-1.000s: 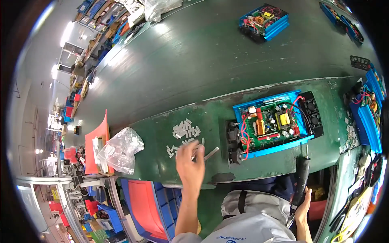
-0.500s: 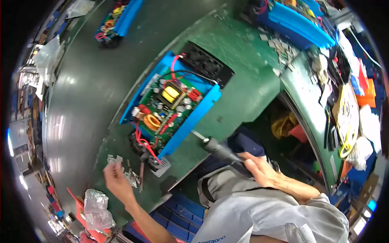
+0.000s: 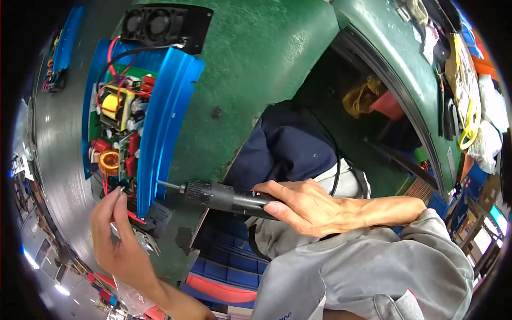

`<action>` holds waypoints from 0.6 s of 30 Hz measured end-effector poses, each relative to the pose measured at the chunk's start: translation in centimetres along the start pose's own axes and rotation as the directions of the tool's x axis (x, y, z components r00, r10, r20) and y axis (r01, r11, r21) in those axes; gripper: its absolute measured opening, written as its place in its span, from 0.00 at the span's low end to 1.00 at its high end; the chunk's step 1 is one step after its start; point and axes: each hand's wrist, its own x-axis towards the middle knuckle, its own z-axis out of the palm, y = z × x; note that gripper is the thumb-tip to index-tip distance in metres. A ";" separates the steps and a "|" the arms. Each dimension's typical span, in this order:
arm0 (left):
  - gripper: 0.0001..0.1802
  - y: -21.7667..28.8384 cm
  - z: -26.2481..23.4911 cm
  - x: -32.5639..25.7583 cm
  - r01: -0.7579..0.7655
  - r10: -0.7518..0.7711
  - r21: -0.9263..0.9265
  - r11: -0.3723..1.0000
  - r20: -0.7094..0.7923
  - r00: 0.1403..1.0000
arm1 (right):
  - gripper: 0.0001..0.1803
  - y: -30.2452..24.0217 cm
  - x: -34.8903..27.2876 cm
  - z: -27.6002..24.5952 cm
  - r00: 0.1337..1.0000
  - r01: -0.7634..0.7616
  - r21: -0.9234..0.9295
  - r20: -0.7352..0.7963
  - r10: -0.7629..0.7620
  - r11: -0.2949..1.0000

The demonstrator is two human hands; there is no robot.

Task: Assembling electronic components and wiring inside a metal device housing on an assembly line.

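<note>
My right hand [image 3: 304, 205] is wrapped round a black electric screwdriver [image 3: 229, 198]. Its thin bit points left at the blue metal housing [image 3: 169, 114], close to the lower end of its near wall. Inside the housing lies a green circuit board with a yellow transformer [image 3: 111, 102], a copper-wound ring coil [image 3: 109, 162] and red components. At that same lower end, my left hand [image 3: 120, 245] has thumb and forefinger pinched on a tiny silvery piece, too small to name. A black panel with two fans [image 3: 160, 25] rests at the housing's far end, wired to it.
Another blue housing [image 3: 66, 40] stands at the far left. To the right, a green bench top [image 3: 397, 58] carries black-handled tools [image 3: 448, 109], a yellow tape roll [image 3: 470, 125] and plastic bags [image 3: 484, 146]. Below my left forearm is a clear bag [image 3: 133, 296]. Dark cloth [image 3: 296, 138] covers my lap.
My left hand has come from the small metal parts to the housing's lower end, fingertips pinched. The screwdriver now lies more level, its bit near the wall's lower end. The whole view has shifted.
</note>
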 end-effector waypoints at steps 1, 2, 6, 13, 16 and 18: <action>0.06 0.3 0.0 0.5 -0.144 0.139 0.103 0.984 0.049 0.989 | 0.24 0.1 0.0 0.2 1.000 -0.004 0.006 0.000 0.004 1.000; 0.06 0.5 0.1 0.8 -0.285 0.268 0.197 0.938 0.106 0.958 | 0.24 0.1 0.1 0.1 1.000 -0.003 0.007 0.003 0.003 1.000; 0.04 2.0 1.1 0.9 -0.245 0.213 0.296 0.923 0.135 0.968 | 0.24 0.2 0.3 0.0 1.000 -0.025 0.070 0.003 0.024 0.997; 0.04 0.6 1.1 1.1 -0.141 0.132 0.104 0.985 0.089 0.987 | 0.23 0.1 0.9 0.0 1.000 -0.005 0.072 0.010 0.004 0.997; 0.05 1.0 1.9 0.9 -0.117 0.110 0.147 0.982 0.058 0.992 | 0.23 0.2 1.1 -0.3 1.000 0.014 0.066 0.005 -0.014 0.998; 0.06 1.0 1.7 1.0 0.019 -0.019 0.134 0.991 0.000 1.000 | 0.23 0.2 1.0 -0.3 1.000 0.026 0.055 -0.004 -0.026 0.998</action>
